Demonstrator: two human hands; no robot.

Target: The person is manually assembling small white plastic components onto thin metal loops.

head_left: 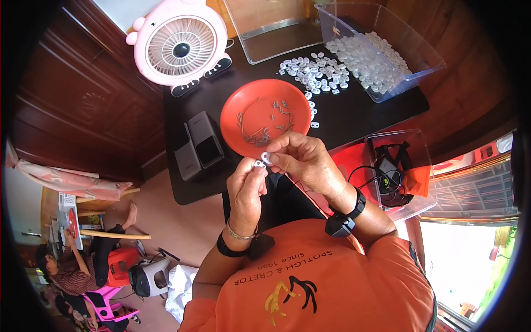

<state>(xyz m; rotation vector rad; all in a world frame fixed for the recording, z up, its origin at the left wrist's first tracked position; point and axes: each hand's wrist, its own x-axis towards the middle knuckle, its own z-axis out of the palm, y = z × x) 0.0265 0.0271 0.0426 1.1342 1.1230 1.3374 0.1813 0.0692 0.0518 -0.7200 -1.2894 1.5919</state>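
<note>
Lying loose: metal pins [260, 137] in red bowl [253, 104], white pieces [380, 62] in bin [425, 62]

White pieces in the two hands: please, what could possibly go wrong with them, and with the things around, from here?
The white pieces are small and pinched at the fingertips of the left hand and right hand, so one might slip and drop.

The right hand is close to the red plate; a bump could scatter its metal pins.

The loose pile lies outside the clear bin, so a sweeping arm might spread it.
</note>
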